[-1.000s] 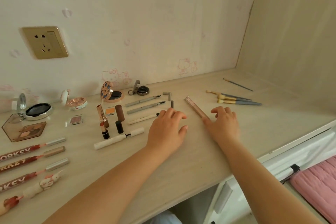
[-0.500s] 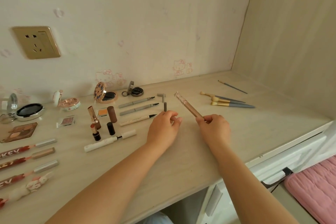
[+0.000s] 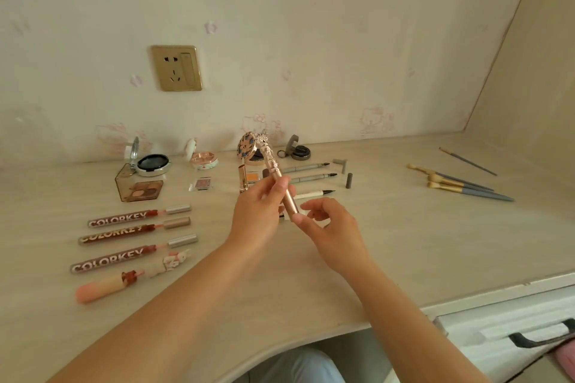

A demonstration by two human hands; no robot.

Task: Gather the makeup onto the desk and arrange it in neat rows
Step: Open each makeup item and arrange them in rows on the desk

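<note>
Fingers of the left hand point(image 3: 259, 214) now pinch the rose-gold ornate wand point(image 3: 278, 179), lifted off the desk point(image 3: 404, 242) to frame centre, right hand point(image 3: 329, 227) loosely curled touching its base, so placement remains.

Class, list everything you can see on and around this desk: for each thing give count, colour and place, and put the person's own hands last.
Ornate tube: one, rose gold, held above desk centre.
Lip glosses: three, reddish-brown, silver caps, front left row.
Rabbit-capped gloss: one, pink, nearest left edge.
Eyeshadow palette: one, clear brown, back left.
Liner pens: three, two grey, one white, centre back.
Brushes: four, grey handles, right.
Wall socket: one, gold, wall.
Desk: one, pale wood.
Left hand: fingers grip tube.
Right hand: thumb touches tube's base.
</note>
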